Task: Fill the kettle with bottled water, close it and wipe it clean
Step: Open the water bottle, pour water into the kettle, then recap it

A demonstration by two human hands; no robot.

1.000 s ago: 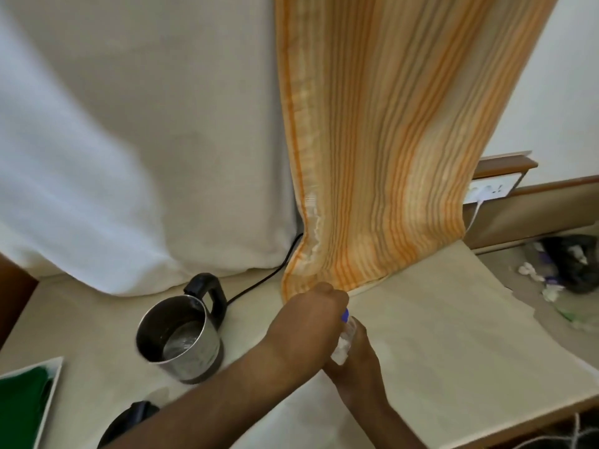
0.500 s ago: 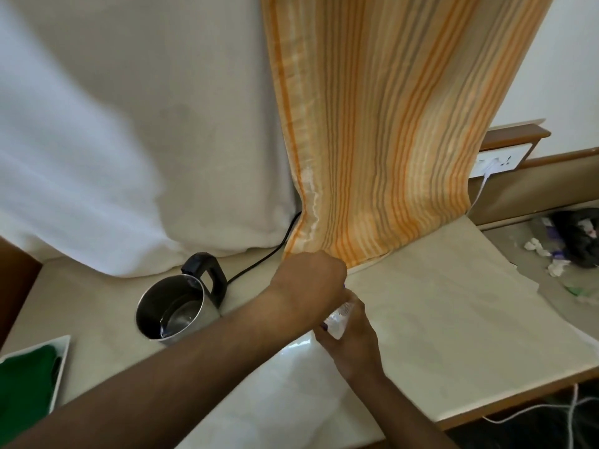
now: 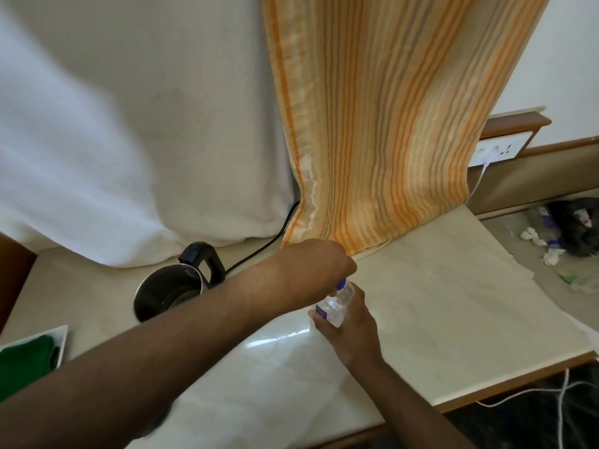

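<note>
Pinching the blue cap (image 3: 341, 284), the left hand (image 3: 319, 264) closes its fingers over the top of the water bottle (image 3: 335, 303), while the right hand (image 3: 348, 328) wraps the fingers around its body above the surface (image 3: 437, 303). Thin clear plastic likely dents under a hard squeeze and may spill once open, so a mid-body hold suits it. Well to the left stands the open steel kettle (image 3: 168, 291), lidless, partly behind the left forearm, which crosses the pouring path. Its black cord (image 3: 265, 246) and the striped curtain (image 3: 389, 140) lie close behind.
</note>
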